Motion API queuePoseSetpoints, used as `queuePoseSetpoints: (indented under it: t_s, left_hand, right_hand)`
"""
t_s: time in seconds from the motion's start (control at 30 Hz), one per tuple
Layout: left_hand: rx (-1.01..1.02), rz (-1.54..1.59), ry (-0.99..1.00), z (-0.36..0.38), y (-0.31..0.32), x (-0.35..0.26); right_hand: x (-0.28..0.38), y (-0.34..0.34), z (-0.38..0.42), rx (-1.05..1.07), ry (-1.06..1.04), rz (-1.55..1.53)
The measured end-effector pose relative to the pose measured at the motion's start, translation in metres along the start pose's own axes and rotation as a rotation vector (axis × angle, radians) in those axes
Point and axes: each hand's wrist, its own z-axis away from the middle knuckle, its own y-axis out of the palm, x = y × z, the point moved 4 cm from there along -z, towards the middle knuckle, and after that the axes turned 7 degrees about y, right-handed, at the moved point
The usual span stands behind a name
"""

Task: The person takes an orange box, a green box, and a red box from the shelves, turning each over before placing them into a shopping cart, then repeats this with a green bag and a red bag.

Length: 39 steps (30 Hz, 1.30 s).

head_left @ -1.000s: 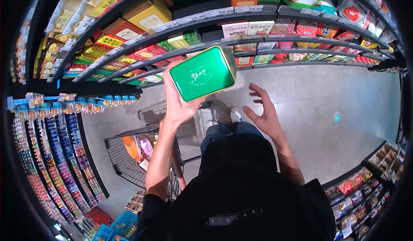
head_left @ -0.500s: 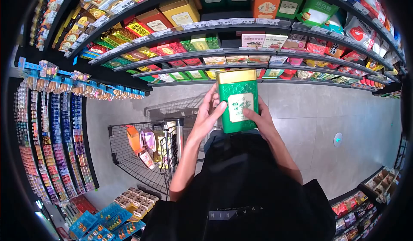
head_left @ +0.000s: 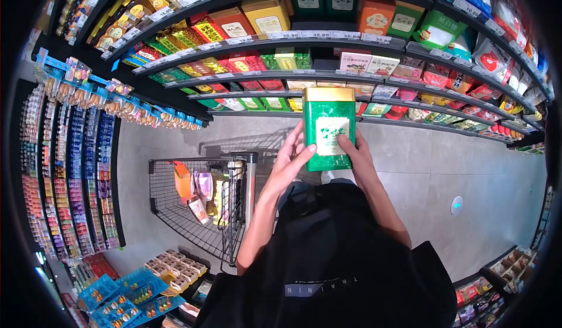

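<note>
A green tea tin (head_left: pixel 329 158) with a gold lid and a pale label is held upright in front of my chest. My left hand (head_left: pixel 291 155) grips its left side, thumb on the front edge and fingers behind. On the right side, my right hand (head_left: pixel 358 152) holds it too, with the thumb lying over the label. Left of me stands a wire shopping cart (head_left: pixel 170 211). In it are an orange package (head_left: pixel 182 178), a purple-and-white package (head_left: pixel 203 186), a bottle or jar with a label (head_left: pixel 198 209) and a yellow-green package (head_left: pixel 221 202).
Ahead, shelves (head_left: pixel 328 38) carry tins, boxes and bags, with price tags along their edges. A rack of small packaged goods (head_left: pixel 73 170) stands at left. Behind me on the left is a display with blue cards (head_left: pixel 132 299); a low shelf (head_left: pixel 480 293) is at right.
The tin now stands straighter, its front facing me more squarely, and sits slightly higher and to the right. My view has shifted a little. Both hands keep their hold.
</note>
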Motion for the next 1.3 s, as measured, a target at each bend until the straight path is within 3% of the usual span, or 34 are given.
queuePoseSetpoints:
  t_s: [1.3]
  left_hand:
    - [-0.047,0.014,0.012,0.007,-0.002,-0.006]
  right_hand:
    - [0.015,0.011,0.006,0.024,-0.047,0.103]
